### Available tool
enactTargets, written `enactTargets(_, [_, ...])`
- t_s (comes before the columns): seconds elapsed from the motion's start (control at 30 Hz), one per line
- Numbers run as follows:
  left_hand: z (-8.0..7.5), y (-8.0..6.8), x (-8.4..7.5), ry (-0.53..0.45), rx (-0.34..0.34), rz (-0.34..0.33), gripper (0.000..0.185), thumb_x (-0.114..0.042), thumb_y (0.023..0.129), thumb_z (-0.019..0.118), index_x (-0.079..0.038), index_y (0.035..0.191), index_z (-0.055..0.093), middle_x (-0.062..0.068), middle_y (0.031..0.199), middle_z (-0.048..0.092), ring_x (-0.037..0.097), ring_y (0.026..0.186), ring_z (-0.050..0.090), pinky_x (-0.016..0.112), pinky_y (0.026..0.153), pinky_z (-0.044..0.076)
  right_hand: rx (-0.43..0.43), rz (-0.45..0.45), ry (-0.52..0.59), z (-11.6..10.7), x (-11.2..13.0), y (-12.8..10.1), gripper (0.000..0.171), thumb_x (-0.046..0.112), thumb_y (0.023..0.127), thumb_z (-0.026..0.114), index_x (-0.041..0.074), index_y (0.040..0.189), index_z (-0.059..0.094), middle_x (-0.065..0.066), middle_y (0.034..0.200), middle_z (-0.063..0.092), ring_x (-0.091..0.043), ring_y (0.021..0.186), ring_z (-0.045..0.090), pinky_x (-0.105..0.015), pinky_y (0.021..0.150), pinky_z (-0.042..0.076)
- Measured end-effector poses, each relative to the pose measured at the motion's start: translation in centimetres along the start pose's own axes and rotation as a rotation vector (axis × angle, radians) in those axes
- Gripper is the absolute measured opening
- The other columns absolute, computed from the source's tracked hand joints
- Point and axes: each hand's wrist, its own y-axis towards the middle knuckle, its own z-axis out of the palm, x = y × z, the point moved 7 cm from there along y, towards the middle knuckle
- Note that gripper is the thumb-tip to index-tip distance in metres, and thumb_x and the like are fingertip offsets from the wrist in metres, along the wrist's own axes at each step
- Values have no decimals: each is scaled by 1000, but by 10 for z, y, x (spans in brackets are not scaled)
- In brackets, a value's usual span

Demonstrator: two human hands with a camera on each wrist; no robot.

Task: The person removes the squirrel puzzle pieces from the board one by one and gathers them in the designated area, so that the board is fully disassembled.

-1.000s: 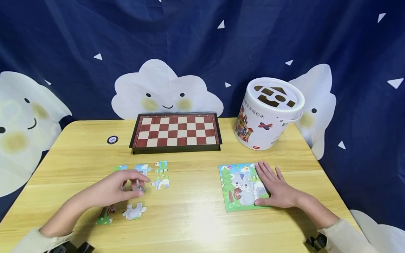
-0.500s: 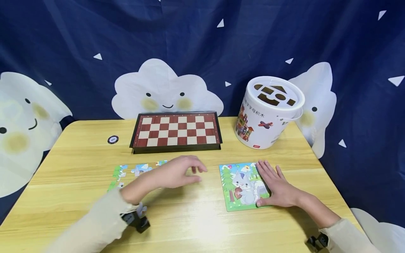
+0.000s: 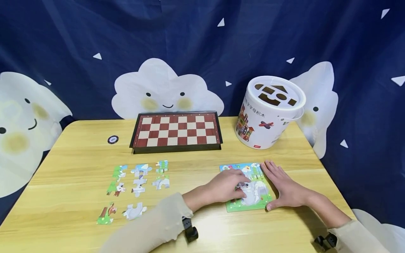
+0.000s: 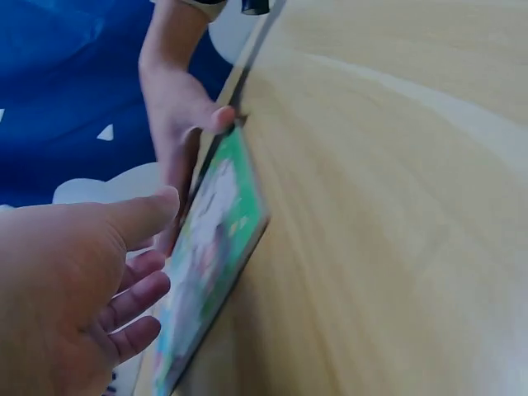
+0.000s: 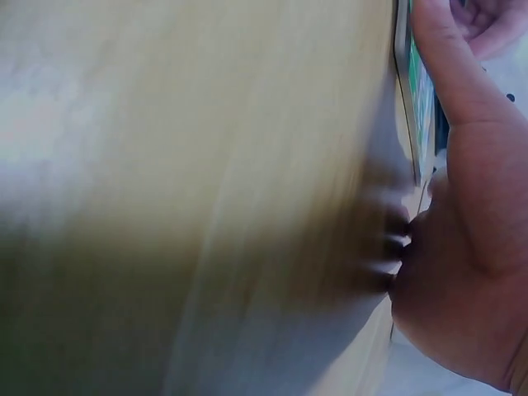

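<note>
On the worktop (image 3: 196, 221), left hand (image 3: 226, 186) fingers loosely spread over puzzle board (image 3: 250, 205); right hand (image 3: 286, 191) flat, steadying; a nudge might dislodge pieces

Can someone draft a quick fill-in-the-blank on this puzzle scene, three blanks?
1. The left hand rests on the ___ board.
2. The right hand lies flat at the board's ___ edge.
3. The loose pieces lie in front of the ___.

Missing words: puzzle; right; chessboard
</note>
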Motion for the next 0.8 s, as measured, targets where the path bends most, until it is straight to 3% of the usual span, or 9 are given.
enactTargets(0.27, [22,15,-4,96,14,-45,45,-39,93,76,-17,132,69,-6,118,65,7,107,56,20,94,44,17,0,16,3,0,1,131,62,72,84,8,164,7,-34,164,1,-50,151,-3,-35,121,-14])
enactTargets(0.53, [30,23,-8,127,-27,-44,40,-43,91,76,-21,124,74,-9,109,63,5,98,55,16,84,44,15,-11,12,4,2,1,131,62,73,83,6,163,7,-34,164,0,-49,152,-6,-32,119,-17])
enactTargets(0.8, [32,27,-7,104,-64,-56,30,-40,93,75,-21,116,77,-11,106,64,3,98,57,16,88,45,17,-4,20,4,3,1,131,62,73,83,5,163,8,-35,163,0,-49,151,-6,-33,119,-18])
